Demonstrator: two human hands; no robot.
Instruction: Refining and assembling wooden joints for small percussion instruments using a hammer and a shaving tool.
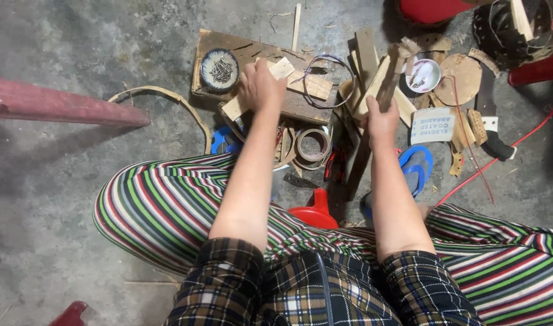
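A person in striped trousers sits low over a grey concrete floor (59, 48) strewn with offcuts. The left hand (261, 87) is closed around a pale, flat strip of thin wood (275, 73), held above a dark, worn wooden board (252, 51) where a small round dish of nails (220, 70) sits. The right hand (382, 121) grips the lower end of an upright bundle of rough wooden sticks (382, 78), pale and dark together. The strip looks light, stiff and easily split, best pinched flat near its middle; the bundle seems heavier and splintery, steadiest grasped low, around all pieces at once.
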